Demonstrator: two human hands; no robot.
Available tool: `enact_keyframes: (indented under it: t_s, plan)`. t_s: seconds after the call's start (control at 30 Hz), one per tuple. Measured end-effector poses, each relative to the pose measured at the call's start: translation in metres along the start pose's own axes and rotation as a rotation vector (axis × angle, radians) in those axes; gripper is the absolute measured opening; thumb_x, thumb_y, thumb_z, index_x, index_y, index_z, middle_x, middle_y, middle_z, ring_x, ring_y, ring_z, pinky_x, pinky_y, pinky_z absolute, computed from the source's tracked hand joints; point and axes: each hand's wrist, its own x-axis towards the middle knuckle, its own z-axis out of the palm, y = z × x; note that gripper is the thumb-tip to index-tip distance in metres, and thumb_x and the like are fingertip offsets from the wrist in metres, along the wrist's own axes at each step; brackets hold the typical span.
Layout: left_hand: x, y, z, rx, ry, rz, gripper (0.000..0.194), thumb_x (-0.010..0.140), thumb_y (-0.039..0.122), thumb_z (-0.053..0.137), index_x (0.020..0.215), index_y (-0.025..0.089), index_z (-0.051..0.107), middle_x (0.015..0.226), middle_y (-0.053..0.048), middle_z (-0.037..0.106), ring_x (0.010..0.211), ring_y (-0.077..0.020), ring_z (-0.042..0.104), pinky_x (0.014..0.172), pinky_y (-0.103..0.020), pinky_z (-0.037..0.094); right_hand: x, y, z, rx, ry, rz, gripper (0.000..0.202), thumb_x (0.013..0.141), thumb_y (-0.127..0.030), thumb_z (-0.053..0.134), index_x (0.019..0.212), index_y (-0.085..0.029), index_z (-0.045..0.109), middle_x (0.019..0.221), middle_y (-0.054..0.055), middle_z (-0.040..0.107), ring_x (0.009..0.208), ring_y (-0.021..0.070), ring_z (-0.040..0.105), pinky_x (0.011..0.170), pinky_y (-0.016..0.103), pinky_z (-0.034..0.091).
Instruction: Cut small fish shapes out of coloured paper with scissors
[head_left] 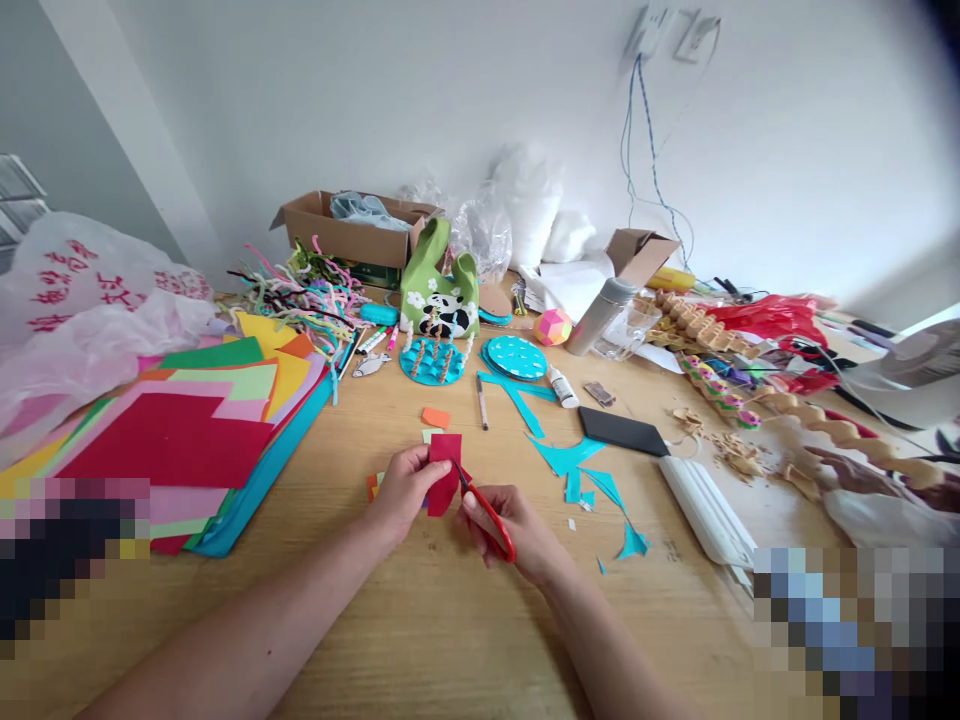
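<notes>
Near the centre of the frame, my left hand (409, 485) is clamped on a red paper piece (445, 448), pinching it between thumb and fingers, with the piece standing lengthwise above the wooden counter (330, 620). My right hand (514, 520) is closed around the red-handled scissors (491, 525), their tips at the right edge of the paper; I cannot tell how far the blades are parted. The two hands are close together but not touching. Just above the red piece lies a small orange paper (436, 417), and more small coloured pieces show partly behind my left hand. At the left of the frame I have a fanned stack of coloured sheets (172, 440), a dark red one on top. Right of centre lie blue scraps (574, 455), near a black flat device (622, 431). Toward the upper middle stand a green panda bag (440, 285) and, in front of it, a blue disc (433, 372) with twisted upright sticks; a pen (482, 402) lies below and right of them.
</notes>
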Motion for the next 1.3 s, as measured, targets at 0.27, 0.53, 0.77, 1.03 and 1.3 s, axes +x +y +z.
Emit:
enact_keyframes:
  t_s: [0.27, 0.53, 0.77, 1.03, 1.3]
  plan:
    - [-0.0001, -0.0012, 0.0004, -0.011, 0.011, -0.005, 0.021, 0.065, 0.034, 0.07, 0.069, 0.014, 0.066, 0.062, -0.002, 0.066, 0.054, -0.013, 0.053, 0.054, -0.024, 0.039, -0.0003, -0.0032, -0.0001, -0.025, 0.012, 0.012, 0.055, 0.072, -0.068, 0.065, 0.067, -0.013, 0.06, 0.041, -0.004, 0.051, 0.03, 0.006, 0.04, 0.032, 0.018, 0.025]
    - [0.0012, -0.0027, -0.0011, 0.001, 0.02, 0.004, 0.021, 0.064, 0.035, 0.07, 0.067, 0.014, 0.065, 0.059, 0.0, 0.061, 0.052, -0.011, 0.048, 0.051, -0.023, 0.035, -0.0011, -0.0043, -0.0001, -0.067, 0.018, 0.01, 0.057, 0.074, -0.07, 0.062, 0.067, -0.014, 0.058, 0.04, -0.005, 0.049, 0.029, 0.0052, 0.038, 0.033, 0.018, 0.02]
    - [0.0019, -0.0019, -0.0011, 0.004, 0.014, 0.006, 0.023, 0.064, 0.035, 0.07, 0.07, 0.013, 0.066, 0.062, -0.002, 0.063, 0.054, -0.0122, 0.05, 0.052, -0.024, 0.036, -0.0004, -0.0023, -0.0024, -0.074, 0.007, 0.02, 0.055, 0.074, -0.069, 0.061, 0.068, -0.014, 0.058, 0.041, -0.005, 0.05, 0.029, 0.0054, 0.038, 0.032, 0.019, 0.021]
    - [0.0018, -0.0014, -0.0013, -0.009, 0.034, 0.009, 0.023, 0.065, 0.036, 0.069, 0.067, 0.015, 0.061, 0.057, 0.001, 0.058, 0.049, -0.0107, 0.046, 0.049, -0.023, 0.034, -0.0014, -0.0042, -0.0015, -0.069, 0.017, 0.025, 0.057, 0.075, -0.07, 0.059, 0.067, -0.014, 0.058, 0.04, -0.005, 0.049, 0.029, 0.0054, 0.038, 0.032, 0.019, 0.019]
    - [0.0002, -0.0008, 0.0003, 0.004, 0.008, -0.007, 0.025, 0.065, 0.037, 0.069, 0.072, 0.013, 0.065, 0.065, -0.004, 0.066, 0.057, -0.0146, 0.055, 0.053, -0.025, 0.039, -0.0014, -0.0035, -0.0005, -0.047, 0.006, 0.032, 0.058, 0.074, -0.071, 0.06, 0.07, -0.013, 0.061, 0.042, -0.005, 0.051, 0.03, 0.0059, 0.04, 0.034, 0.018, 0.024]
